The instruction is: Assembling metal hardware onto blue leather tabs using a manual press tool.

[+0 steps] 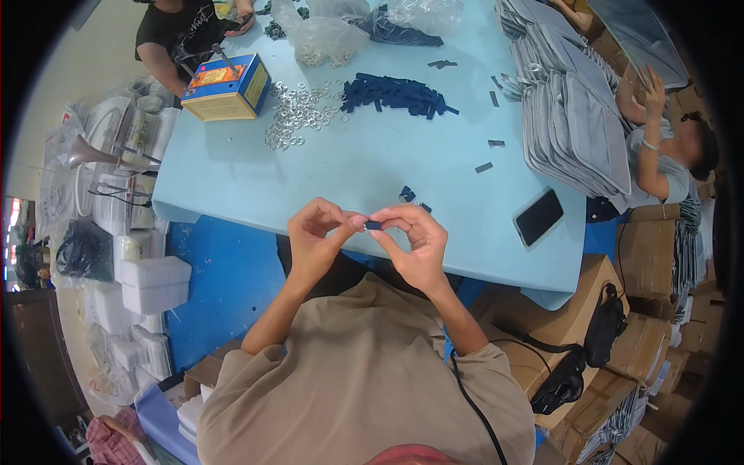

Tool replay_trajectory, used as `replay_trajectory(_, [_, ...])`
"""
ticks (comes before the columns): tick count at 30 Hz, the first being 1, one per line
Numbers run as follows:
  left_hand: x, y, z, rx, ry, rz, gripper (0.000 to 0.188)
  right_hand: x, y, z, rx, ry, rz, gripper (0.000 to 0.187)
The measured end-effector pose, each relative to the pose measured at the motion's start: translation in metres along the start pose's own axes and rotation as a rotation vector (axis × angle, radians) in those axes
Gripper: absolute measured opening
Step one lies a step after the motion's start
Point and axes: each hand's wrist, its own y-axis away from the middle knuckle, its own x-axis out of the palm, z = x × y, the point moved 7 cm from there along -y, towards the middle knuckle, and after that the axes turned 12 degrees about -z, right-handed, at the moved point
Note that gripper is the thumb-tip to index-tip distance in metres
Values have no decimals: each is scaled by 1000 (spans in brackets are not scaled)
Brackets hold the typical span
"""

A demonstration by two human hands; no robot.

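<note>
The fingers of the left hand (316,240) and right hand (418,246) meet tip to tip over the near edge of the counter (442,174). On each side, thumb and forefinger are pinched together, with a small folded dark blue strip (374,225) caught between the two hands; a pale glint shows at its left end, too small to make out. The right hand's other fingers are loosely curled.

Just beyond the fingers and slightly to their right, a few small dark blue folded pieces (407,194) lie on the counter. Farther right of the fingers is a phone (539,216) with a dark screen, lying at a slant. Well beyond the fingers, almost straight ahead, spreads a heap of dark blue strips (395,97); left of it is a scatter of silver rings (298,116), some touching the heap. Farther left from the fingers stands a blue and yellow box (228,87), with clear plastic bags (325,35) beyond the rings.

Far to the right of the fingers, past some loose strips (484,167), rise stacks of grey padded pieces (573,132), with a co-worker (659,167) beside them holding up a grey panel (639,39).
</note>
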Motion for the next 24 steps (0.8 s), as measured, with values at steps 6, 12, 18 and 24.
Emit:
replay_trajectory(6, [-5, -12, 27, -254, 16, 9, 19, -3, -4, -14, 58, 87, 14, 25])
replay_trajectory(12, [-24, -41, 37, -161, -134, 35, 15, -21, -10, -15, -65, 337, -39, 17])
replay_trajectory(18, [-84, -132, 15, 347, -766, -157, 15, -47, -21, -29, -93, 570, 5, 11])
replay_trajectory(24, [-93, -158, 10, 640, -1089, -99, 16, -57, -24, -33, -203, 740, -12, 11])
